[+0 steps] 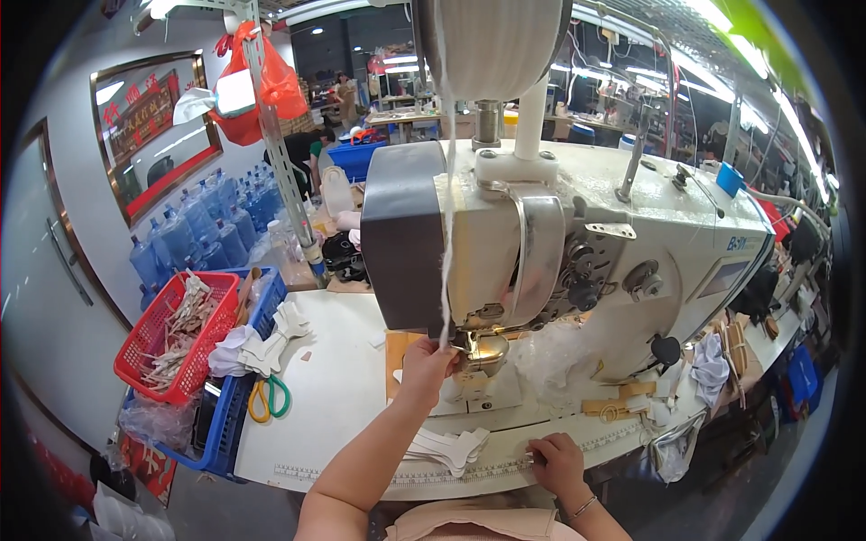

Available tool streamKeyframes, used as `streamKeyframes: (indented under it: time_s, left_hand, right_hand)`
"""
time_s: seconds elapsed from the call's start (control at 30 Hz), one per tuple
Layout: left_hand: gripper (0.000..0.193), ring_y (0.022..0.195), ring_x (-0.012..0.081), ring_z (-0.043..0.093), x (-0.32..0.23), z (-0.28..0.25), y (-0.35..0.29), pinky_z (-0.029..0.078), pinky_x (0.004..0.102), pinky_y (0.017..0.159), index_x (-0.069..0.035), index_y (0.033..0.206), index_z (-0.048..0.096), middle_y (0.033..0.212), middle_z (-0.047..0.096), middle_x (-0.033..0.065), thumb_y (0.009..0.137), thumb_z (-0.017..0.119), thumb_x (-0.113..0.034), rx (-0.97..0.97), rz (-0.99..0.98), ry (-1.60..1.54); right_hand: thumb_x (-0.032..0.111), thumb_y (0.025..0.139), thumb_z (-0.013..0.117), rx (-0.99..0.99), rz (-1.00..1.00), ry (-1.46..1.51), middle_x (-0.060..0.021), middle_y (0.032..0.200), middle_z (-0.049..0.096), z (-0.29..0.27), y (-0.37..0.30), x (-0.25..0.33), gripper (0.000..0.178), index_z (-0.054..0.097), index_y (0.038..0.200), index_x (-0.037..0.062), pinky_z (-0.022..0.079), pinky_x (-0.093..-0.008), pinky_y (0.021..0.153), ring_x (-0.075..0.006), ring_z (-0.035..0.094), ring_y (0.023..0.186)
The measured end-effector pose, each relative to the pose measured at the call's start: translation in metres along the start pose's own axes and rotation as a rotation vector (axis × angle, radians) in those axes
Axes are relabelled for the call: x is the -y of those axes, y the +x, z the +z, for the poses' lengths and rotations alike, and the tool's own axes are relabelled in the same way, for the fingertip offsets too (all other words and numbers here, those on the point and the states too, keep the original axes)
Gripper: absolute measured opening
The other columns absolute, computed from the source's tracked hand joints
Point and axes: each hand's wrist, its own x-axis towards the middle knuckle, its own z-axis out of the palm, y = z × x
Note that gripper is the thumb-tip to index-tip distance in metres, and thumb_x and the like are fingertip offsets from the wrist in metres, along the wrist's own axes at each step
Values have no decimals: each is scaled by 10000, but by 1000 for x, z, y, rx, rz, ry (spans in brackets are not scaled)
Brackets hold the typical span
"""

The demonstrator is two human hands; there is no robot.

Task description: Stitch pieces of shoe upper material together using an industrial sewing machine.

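Note:
A light-coloured sewing machine (622, 234) with a dark end cover stands in front of me. From the large white spool (494, 45) above it, a white cord (448, 198) hangs down to my left hand (426, 368). The fingertips there are pinched on the cord, just left of the lit needle area (487, 350). My right hand (557, 463) rests at the table's front edge with curled fingers; what they hold, if anything, is too small to make out. Between the hands lie white flat cut pieces (454, 449), partly behind my left forearm.
A printed measuring tape (487, 471) runs along the table's front edge. To the left are scissors (270, 398) with yellow and green handles, more white cut pieces (278, 341), a red basket (135, 356) and a blue crate (236, 424). Scraps (622, 406) lie right of the needle.

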Motion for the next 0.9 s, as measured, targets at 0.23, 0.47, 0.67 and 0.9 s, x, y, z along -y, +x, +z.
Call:
streamKeyframes:
  time_s: [0.23,0.47,0.67,0.9]
  left_hand:
    - [49,576,128,562,0,4,-1,440,252,517,-6,828,554,709,562,45,842,512,14,-26,7,-6]
    - [53,573,122,559,-2,0,-3,447,252,519,-15,852,556,709,546,31,866,505,-18,-44,4,3]
    - [41,550,97,520,-6,-1,15,435,235,508,-49,839,554,707,538,12,857,556,-86,30,-63,-60]
    - [79,579,91,538,-4,-20,11,439,221,506,-68,817,563,684,574,16,846,574,-140,74,6,11]
  right_hand:
    - [67,679,684,5,-12,3,-43,763,576,0,-1,-1,185,642,852,119,477,-352,579,-252,564,691]
    - [71,678,687,4,-21,1,-42,767,575,2,-2,2,181,643,847,121,477,-349,580,-249,565,692]
    - [24,692,675,-85,-51,83,-44,661,568,-8,19,-3,200,642,873,104,472,-344,508,-231,565,614]
    - [-4,730,675,-328,-197,181,-82,896,605,-48,146,59,404,569,1112,73,495,-293,532,-215,592,657]
